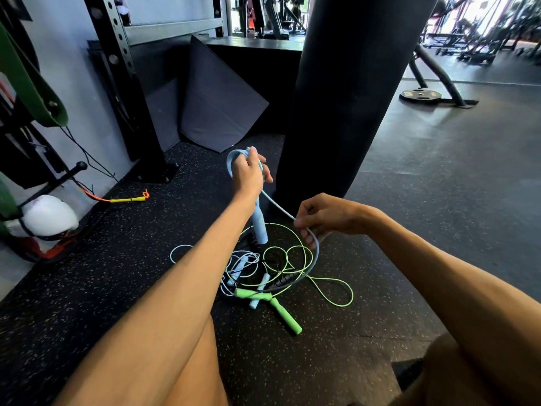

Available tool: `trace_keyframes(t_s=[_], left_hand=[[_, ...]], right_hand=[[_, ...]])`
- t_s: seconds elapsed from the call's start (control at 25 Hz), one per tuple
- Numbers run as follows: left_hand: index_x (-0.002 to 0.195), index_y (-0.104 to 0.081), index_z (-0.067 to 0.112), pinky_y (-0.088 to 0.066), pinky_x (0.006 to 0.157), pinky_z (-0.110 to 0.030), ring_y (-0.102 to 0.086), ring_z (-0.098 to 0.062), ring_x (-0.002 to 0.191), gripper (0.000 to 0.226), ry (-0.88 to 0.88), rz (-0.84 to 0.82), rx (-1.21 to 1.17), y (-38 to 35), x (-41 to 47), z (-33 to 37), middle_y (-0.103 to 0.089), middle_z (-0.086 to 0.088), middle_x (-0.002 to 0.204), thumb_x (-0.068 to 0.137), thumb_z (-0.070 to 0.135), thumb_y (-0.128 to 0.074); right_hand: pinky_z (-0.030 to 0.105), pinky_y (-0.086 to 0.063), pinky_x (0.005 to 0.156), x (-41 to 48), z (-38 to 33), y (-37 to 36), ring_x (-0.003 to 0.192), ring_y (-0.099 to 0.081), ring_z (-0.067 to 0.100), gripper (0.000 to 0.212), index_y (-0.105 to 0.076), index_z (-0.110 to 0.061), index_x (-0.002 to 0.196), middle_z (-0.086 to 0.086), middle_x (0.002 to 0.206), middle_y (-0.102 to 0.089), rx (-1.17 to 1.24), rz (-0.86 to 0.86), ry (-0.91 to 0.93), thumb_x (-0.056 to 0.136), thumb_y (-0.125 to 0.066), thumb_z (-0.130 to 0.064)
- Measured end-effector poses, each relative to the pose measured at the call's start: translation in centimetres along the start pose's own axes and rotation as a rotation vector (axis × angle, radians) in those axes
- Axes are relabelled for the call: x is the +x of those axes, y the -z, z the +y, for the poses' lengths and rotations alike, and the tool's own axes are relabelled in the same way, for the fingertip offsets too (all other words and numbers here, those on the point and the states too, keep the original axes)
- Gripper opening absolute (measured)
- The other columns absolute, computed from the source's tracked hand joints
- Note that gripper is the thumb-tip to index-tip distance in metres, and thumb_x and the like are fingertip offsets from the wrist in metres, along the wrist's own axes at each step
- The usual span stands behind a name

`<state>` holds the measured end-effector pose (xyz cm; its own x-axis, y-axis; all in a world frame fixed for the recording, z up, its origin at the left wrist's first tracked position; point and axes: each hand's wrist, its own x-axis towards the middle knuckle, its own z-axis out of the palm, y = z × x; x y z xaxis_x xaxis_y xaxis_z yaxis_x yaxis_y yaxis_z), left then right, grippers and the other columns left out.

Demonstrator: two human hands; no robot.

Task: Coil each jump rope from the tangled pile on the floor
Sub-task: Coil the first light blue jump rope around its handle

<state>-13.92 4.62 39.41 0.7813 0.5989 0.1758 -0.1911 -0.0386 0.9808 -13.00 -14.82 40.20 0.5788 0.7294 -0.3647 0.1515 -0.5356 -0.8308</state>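
- left hand (248, 174) raised, fist closed around loops of light blue rope (232, 164); blue handle (260, 227) dangles below it
- right hand (325, 219) nearer, to the right, pinching the same cord
- tangled pile (272, 273) on speckled floor (102, 288) beneath hands: green handles (285, 313), green cord, pale blue handles, black handle
- punching bag (345, 98) just beyond

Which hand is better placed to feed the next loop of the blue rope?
Probably the right hand: it pinches the loose blue rope near the pile. The left hand is full of coils.
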Motion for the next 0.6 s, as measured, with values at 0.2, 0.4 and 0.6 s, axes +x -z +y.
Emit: trace_keyframes(t_s=[0.2,0.4,0.6], left_hand=[[0.071,-0.054,0.008,-0.047,0.054,-0.027,-0.053,-0.017,0.041,0.042,-0.065,-0.237,0.381,0.4,-0.6,-0.3,-0.055,-0.006,0.051,0.105,0.025,-0.036],[0.067,-0.058,0.009,-0.042,0.046,-0.027,-0.048,-0.016,0.033,0.046,0.078,-0.597,0.487,0.2,-1.5,-0.4,-0.051,-0.006,0.045,0.103,0.028,-0.039],[0.058,-0.052,0.011,-0.034,0.040,-0.023,-0.024,-0.015,0.031,0.057,0.215,-0.822,0.233,0.3,-2.8,1.6,-0.026,-0.001,0.038,0.104,0.038,-0.033]], right_hand=[[0.026,-0.048,0.064,-1.2,-2.5,0.6,0.072,-0.057,0.017,0.020,-0.067,0.000,0.102,0.011,0.082,-0.062,-0.195,0.128,0.214,0.099,-0.056,-0.016],[0.019,-0.040,0.053,-0.9,-3.8,1.8,0.053,-0.048,0.005,0.020,-0.071,-0.005,0.092,-0.003,0.063,-0.055,-0.352,0.413,0.411,0.099,-0.056,-0.016],[0.020,-0.041,0.051,-1.0,-4.3,2.5,0.054,-0.053,0.007,0.017,-0.073,-0.009,0.090,0.000,0.065,-0.062,-0.414,0.676,0.497,0.096,-0.062,-0.021]])
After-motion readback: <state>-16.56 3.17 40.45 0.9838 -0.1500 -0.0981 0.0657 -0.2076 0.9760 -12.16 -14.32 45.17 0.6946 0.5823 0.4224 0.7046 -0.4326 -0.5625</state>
